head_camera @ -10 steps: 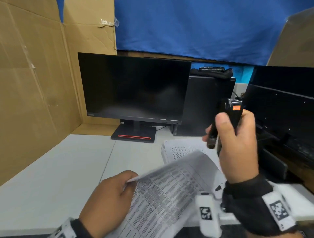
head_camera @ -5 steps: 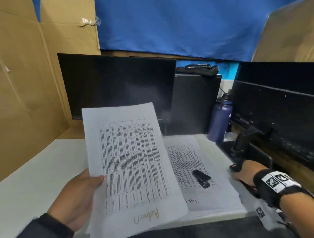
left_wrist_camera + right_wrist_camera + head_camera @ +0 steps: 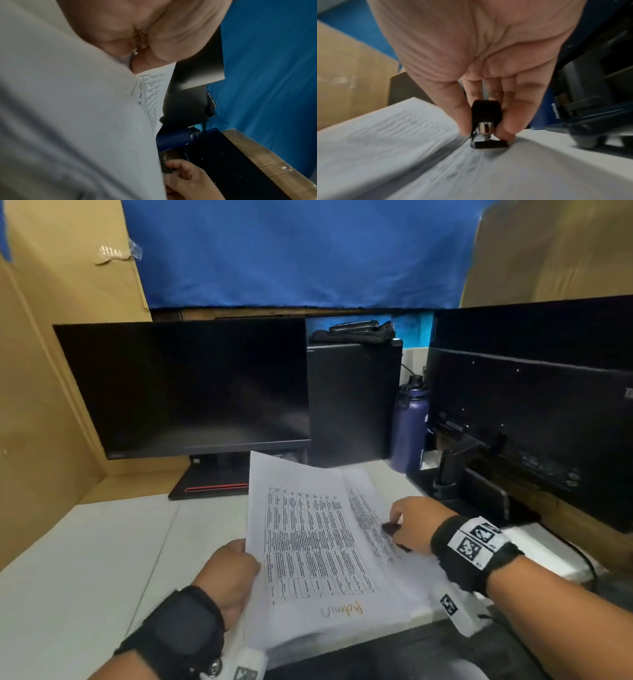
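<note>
My left hand (image 3: 236, 566) pinches the left edge of a printed sheet (image 3: 308, 542) with a table of text and the handwritten word "Admin", lifted over a paper stack (image 3: 407, 580) on the white desk. The sheet (image 3: 77, 121) fills the left wrist view under my thumb. My right hand (image 3: 411, 525) grips a small black stapler (image 3: 392, 530) that sits on the stack. In the right wrist view the thumb and fingers (image 3: 510, 121) pinch the stapler (image 3: 486, 121) from both sides, its base on the paper (image 3: 402, 148).
A dark monitor (image 3: 191, 385) stands at the back, a black computer case (image 3: 352, 402) and a purple bottle (image 3: 409, 429) beside it. Another black monitor (image 3: 534, 405) with its stand is at the right. Cardboard walls (image 3: 41, 371) close the left. White desk (image 3: 85, 559) lies at the left.
My right hand, which had held a black device up, went to the right desk edge and now grips the stapler on the stack. The left hand raised the sheet, then lowered it flatter.
</note>
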